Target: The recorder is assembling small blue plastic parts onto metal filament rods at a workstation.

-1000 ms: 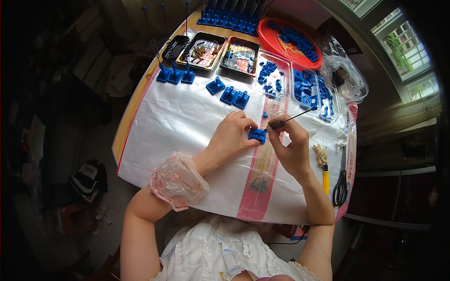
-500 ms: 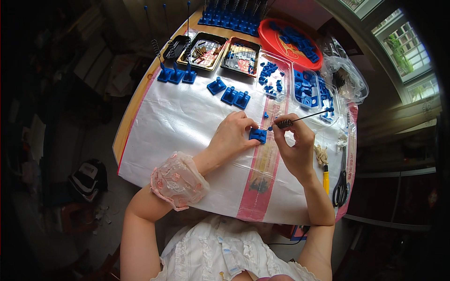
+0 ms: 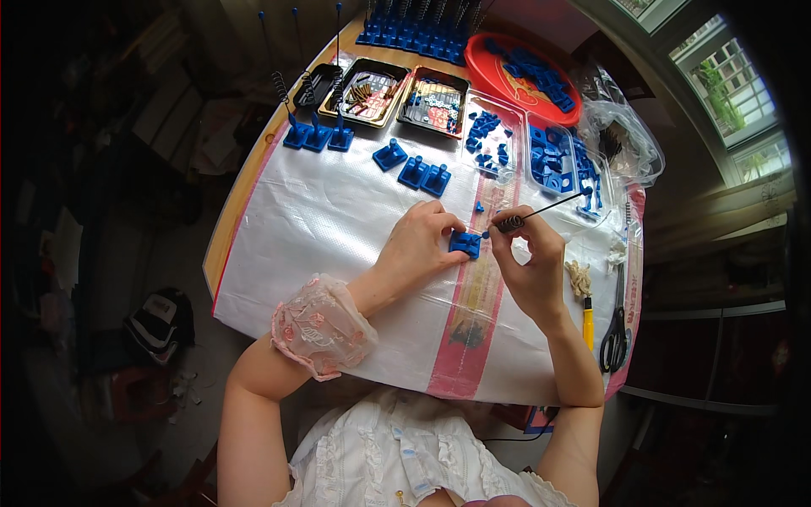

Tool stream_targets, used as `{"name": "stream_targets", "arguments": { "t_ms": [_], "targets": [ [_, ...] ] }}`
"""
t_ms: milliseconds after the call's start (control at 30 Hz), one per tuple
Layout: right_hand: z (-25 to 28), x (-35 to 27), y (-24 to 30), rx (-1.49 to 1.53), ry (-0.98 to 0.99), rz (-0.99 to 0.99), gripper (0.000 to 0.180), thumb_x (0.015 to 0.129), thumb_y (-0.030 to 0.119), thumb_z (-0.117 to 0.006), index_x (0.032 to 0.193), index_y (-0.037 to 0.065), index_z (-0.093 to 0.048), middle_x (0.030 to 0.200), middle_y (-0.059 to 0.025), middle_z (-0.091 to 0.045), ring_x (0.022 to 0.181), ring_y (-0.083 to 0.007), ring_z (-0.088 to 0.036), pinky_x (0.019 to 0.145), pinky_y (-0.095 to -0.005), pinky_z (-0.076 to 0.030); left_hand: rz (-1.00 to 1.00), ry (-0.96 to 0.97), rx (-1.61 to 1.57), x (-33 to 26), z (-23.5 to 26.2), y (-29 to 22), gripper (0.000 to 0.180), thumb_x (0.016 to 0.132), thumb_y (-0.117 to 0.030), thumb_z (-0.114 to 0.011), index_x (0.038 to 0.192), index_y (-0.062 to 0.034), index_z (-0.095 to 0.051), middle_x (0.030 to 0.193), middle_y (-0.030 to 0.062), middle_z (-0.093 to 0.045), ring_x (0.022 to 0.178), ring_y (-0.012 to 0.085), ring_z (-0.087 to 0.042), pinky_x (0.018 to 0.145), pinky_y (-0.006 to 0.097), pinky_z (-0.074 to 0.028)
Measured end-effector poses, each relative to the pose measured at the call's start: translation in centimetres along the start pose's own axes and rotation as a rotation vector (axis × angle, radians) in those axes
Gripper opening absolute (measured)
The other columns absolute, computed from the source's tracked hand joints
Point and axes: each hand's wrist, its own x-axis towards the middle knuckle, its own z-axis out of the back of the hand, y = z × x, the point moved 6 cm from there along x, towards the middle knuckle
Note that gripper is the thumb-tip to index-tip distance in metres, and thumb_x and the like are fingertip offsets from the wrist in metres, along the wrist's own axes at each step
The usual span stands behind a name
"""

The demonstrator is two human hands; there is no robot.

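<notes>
a person's left hand (image 3: 414, 241) pinches a small blue base (image 3: 465, 245) against a white sheet (image 3: 312, 220), thumb and fingertips closed narrowly on its left side. just right of the base, the right hand (image 3: 534, 253) grips a black spring rod (image 3: 553, 205) by its coil, thumb and forefinger drawn together, the ball-tipped end slanting up and away to the right. the rod's near end sits close by the base's right edge; whether the two touch is too small to tell.

a loose blue piece (image 3: 479, 207) lies just beyond the base. farther off, to its upper left, stand three blue bases (image 3: 413, 171), and past them three rod-topped bases (image 3: 315, 137) near the table's far left side. beyond the base, trays and clear boxes hem the far side, with a red tray (image 3: 477, 80) behind them.

to the left of the base, plain sheet spreads broadly to the wooden table edge (image 3: 218, 262); below it, a pink band (image 3: 456, 372) runs to the near edge. well right of it, a yellow-handled tool (image 3: 588, 325) and black scissors (image 3: 614, 342) narrow the room beside the right forearm.
</notes>
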Motion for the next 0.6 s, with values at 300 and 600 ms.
{"name": "stream_targets", "arguments": {
  "t_ms": [300, 600],
  "targets": [
    [-0.19, 0.02, 0.09, 0.019, -0.009, 0.030, 0.014, 0.086, -0.005, -0.074, 0.099, -0.001, -0.068, 0.086, -0.0102, -0.072, 0.074, -0.0177, -0.069, 0.067, -0.0300, -0.053, 0.005, 0.001, -0.005, 0.00, -0.01, 0.08, 0.036, 0.071, -0.025, -0.090, 0.099, -0.0063, -0.078, 0.086, 0.0094, -0.064, 0.086, 0.0260, -0.062, 0.079, 0.038, -0.051],
    [0.05, 0.03, -0.18, -0.009, -0.012, 0.030, 0.015, 0.086, -0.005, -0.073, 0.099, -0.001, -0.068, 0.086, -0.0100, -0.071, 0.076, -0.0179, -0.071, 0.068, -0.0299, -0.053, 0.002, -0.002, -0.004, 0.01, -0.03, 0.00, 0.035, 0.071, -0.024, -0.089, 0.098, -0.0055, -0.078, 0.086, 0.0097, -0.064, 0.086, 0.0263, -0.062, 0.080, 0.038, -0.051]
  ]
}}
